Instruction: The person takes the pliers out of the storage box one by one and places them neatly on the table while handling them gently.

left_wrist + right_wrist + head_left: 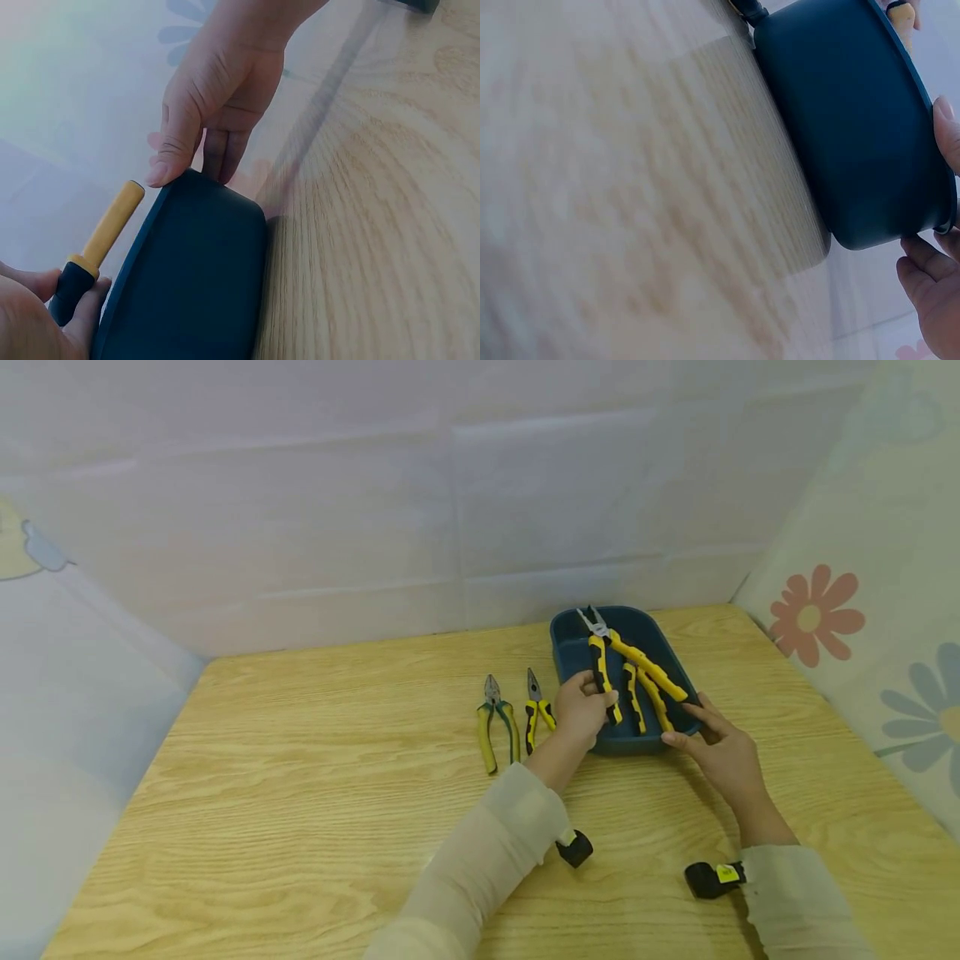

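Observation:
Over a dark blue tray (630, 745), the left hand (581, 714) pinches one handle of yellow-and-black pliers (643, 665), whose handles are spread and jaws point away. A second yellow-and-black pair (654, 697) lies in the tray. The right hand (720, 758) grips the tray's near right corner, thumb on the rim and fingers outside. In the left wrist view, the left hand (34, 319) holds the dark part of a handle (114, 229); the right hand (217, 97) is at the tray corner (187, 262). The right wrist view shows the right hand (939, 292) partly, against the tray (847, 120).
Left of the tray, green-and-yellow pliers (487, 739) and smaller yellow-and-black long-nose pliers (532, 714) lie on the wooden table (300, 793). A pale covered wall (375, 527) stands behind, and a flower-patterned one (885, 652) at the right.

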Available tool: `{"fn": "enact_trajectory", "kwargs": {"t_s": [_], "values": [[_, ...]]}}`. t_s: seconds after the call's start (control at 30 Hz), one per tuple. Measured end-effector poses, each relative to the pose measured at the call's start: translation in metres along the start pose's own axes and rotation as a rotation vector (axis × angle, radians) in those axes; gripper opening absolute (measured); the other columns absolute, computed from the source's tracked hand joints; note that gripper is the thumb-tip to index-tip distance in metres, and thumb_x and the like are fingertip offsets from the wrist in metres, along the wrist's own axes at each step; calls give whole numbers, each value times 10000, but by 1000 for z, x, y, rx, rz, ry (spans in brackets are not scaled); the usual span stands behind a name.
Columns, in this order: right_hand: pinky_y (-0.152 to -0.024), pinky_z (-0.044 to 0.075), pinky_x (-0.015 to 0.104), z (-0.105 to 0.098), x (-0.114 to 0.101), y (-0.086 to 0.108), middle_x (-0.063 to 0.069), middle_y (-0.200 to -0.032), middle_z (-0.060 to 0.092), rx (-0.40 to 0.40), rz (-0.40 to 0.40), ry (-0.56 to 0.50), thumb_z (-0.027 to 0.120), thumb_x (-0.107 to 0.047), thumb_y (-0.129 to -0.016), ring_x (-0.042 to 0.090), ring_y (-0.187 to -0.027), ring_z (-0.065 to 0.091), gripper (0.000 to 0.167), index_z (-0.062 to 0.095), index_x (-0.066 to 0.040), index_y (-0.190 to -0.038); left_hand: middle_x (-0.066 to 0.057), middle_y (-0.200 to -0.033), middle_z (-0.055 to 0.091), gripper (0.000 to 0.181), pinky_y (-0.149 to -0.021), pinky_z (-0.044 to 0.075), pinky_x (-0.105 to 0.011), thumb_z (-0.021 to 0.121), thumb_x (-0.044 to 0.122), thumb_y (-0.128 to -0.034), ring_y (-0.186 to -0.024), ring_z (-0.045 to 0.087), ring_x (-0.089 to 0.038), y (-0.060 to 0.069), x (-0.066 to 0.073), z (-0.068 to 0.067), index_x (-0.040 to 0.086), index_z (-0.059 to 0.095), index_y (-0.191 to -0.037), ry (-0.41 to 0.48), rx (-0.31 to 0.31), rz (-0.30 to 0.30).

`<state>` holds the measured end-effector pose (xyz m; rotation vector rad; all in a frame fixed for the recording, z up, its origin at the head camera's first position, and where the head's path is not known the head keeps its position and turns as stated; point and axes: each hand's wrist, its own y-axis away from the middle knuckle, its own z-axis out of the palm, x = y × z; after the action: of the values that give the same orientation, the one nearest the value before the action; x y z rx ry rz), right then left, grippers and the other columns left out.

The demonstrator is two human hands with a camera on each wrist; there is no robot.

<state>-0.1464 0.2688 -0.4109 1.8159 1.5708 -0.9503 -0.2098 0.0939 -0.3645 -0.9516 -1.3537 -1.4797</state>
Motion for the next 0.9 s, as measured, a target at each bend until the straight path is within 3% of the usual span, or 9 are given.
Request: {"fn": "enact_trajectory", "kwargs": {"t_s": [0.17, 0.43, 0.67, 0.9], "values": [[-855, 347, 137, -3, -12, 5, 54, -1420, 76, -17, -4, -25, 601, -341, -801, 339, -1218, 221, 696, 298, -4, -1329, 1, -837, 559, 330, -605, 481, -300, 619, -8, -769, -716, 562, -166, 6, 0, -5, 81, 569, -1084, 53, -57, 6], [-837, 352, 104, 0, 2, -1, -61, -1414, 114, 9, -1, -32, 613, -377, -780, 266, -1228, 250, 686, 335, -75, -1330, -112, -912, 582, 341, -634, 506, -333, 576, -55, -786, -750, 581, -217, 11, -4, -11, 59, 543, -1106, 187, -151, 8], [-815, 333, 59, -2, -10, 4, 47, -1420, 79, -9, -18, -50, 608, -333, -797, 330, -1221, 217, 676, 329, 2, -1314, -91, -927, 579, 431, -653, 510, -328, 539, -61, -808, -774, 586, -215, 15, -7, -17, 25, 452, -1221, 260, -233, -13], [-777, 331, 29, 4, 20, -7, -106, -1403, 121, 36, -17, -25, 621, -393, -767, 232, -1226, 264, 694, 352, -77, -1323, -103, -977, 566, 490, -690, 502, -349, 508, -72, -825, -858, 582, -273, 17, -10, -25, 12, 366, -1286, 325, -301, -35]]}}
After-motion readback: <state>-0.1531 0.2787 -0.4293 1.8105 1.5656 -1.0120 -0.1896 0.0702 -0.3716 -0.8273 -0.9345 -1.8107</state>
